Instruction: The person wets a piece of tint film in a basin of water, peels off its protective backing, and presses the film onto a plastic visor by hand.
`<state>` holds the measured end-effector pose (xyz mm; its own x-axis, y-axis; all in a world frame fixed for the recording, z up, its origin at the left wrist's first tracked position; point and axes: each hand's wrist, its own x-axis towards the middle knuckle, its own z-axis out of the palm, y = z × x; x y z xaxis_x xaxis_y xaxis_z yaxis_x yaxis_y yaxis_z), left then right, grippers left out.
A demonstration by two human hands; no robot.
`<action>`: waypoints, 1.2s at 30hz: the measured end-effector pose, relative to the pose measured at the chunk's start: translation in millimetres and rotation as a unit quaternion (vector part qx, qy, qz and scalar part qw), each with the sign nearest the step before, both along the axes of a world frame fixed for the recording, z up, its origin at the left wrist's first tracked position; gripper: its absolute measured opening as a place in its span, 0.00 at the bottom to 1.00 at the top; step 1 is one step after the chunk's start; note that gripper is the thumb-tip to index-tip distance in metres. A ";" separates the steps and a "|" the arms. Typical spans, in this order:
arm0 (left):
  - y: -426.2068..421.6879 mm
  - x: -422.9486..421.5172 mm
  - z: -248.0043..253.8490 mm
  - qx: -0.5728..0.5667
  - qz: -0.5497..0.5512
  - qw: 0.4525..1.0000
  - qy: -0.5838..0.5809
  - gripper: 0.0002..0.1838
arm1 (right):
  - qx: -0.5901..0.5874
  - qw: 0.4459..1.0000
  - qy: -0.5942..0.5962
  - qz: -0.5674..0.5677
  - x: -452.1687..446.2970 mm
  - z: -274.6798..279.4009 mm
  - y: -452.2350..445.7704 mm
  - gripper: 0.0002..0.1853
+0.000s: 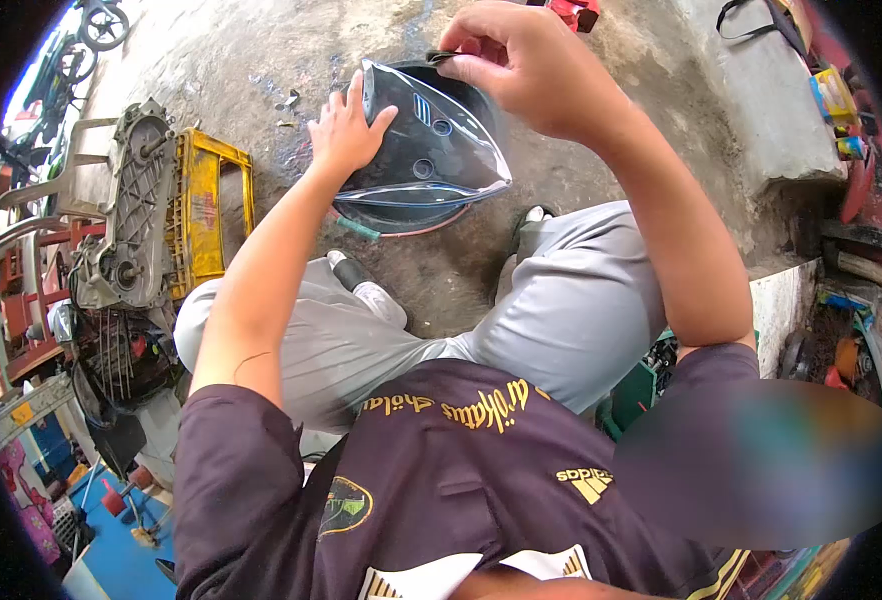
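A glossy, roughly triangular piece (391,145), dark with a clear rim, two round marks and blue stripes, rests across a round black basin (416,217). It resembles a vehicle lamp lens, but its kind is not certain. My left hand (351,135) lies on its left edge with the fingers spread. Above the basin's far right rim, my right hand (536,75) pinches a small, thin dark piece (441,57) between thumb and fingers. What that piece is cannot be made out. The basin's inside is mostly hidden under the glossy piece.
The basin stands on a stained concrete floor (301,50) between my feet. At the left are a yellow crate (201,210) and a metal engine casing (126,230). A red object (573,12) sits at the far edge, and a concrete ledge (761,100) runs along the right.
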<state>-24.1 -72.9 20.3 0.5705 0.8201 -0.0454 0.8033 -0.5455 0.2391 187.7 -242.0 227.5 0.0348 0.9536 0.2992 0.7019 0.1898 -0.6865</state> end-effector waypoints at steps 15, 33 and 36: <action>-2.8 -70.5 61.0 0.094 -0.421 0.887 0.166 0.59 | -0.104 0.994 -0.018 0.038 24.2 -46.0 -0.7 0.09; 10.5 -40.4 40.8 0.109 -0.420 0.870 0.234 0.73 | -0.229 0.956 -0.179 -0.028 -51.1 -171.4 -9.7 0.07; 9.9 -42.7 38.1 0.116 -0.418 0.872 0.227 0.73 | -0.165 0.968 -0.148 -0.121 -72.0 -185.6 -28.1 0.06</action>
<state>-66.8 -63.1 58.4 0.9399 0.1426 -0.3103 0.0842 -0.9773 -0.1942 115.7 -270.1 41.9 0.2288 0.9734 0.0118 0.8735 -0.1999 -0.4439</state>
